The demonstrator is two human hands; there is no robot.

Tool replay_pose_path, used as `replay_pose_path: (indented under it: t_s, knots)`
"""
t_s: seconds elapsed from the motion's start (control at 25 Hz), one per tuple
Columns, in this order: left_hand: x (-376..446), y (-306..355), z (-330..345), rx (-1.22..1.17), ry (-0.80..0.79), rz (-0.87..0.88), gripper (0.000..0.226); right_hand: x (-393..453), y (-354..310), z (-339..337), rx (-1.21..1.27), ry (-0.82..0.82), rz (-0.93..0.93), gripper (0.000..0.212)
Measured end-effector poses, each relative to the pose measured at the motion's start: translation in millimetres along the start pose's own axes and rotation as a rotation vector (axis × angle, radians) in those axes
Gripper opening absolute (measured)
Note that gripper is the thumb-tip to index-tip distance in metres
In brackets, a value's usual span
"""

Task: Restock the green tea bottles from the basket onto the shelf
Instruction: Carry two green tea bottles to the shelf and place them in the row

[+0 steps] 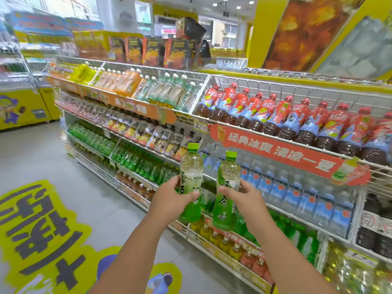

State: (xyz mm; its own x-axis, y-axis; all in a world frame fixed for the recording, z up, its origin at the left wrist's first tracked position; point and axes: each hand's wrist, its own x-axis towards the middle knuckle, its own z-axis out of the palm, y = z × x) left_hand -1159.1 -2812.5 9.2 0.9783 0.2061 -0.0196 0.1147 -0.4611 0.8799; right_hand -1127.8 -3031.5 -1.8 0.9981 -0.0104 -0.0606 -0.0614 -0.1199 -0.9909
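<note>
Green tea bottles: left hand (169,200) gripping one bottle (190,183), right hand (246,198) gripping another (226,192), both upright, near the shelf (275,209).

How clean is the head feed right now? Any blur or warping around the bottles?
Head view: left green tea bottle and right green tea bottle fairly sharp; left shelving motion-smeared; wide-angle bends the top shelf rail; bright, even store lighting.

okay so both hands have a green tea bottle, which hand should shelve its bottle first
Probably the right hand. Its green tea bottle is upright and sits nearer the shelf holding green bottles below. The left hand holds its bottle farther out, toward the aisle.
</note>
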Motion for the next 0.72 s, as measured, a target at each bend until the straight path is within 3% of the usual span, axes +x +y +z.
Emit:
replay_pose_path:
  t_s: [0.08, 0.12, 0.28, 0.4, 0.56, 0.72]
  knots:
    - [17.8, -15.4, -38.5, 0.015, 0.024, -0.004, 0.075, 11.3, -7.1, 42.4, 0.022, -0.019, 0.006, 0.023]
    - [27.9, -24.0, -54.6, 0.022, 0.043, -0.014, 0.08, 17.0, -11.2, 62.4, 0.022, -0.031, -0.005, 0.022]
    - [73.6, -54.0, -108.7, 0.01, 0.083, -0.058, 0.092, 51.6, -29.4, 137.0, 0.032, -0.112, -0.031, 0.042]
    - [115.0, -72.7, -135.5, -0.003, 0.086, -0.114, 0.078, 89.9, -34.2, 178.6, 0.069, -0.126, -0.06, 0.058]
    - [186.7, -95.9, -163.9, 0.033, 0.121, -0.142, 0.065, 165.0, -36.8, 228.6, 0.062, -0.141, -0.054, 0.044]
    - [262.3, -116.9, -188.8, 0.063, 0.167, -0.128, 0.048, 239.3, -41.7, 274.8, 0.099, -0.177, -0.039, 0.05]
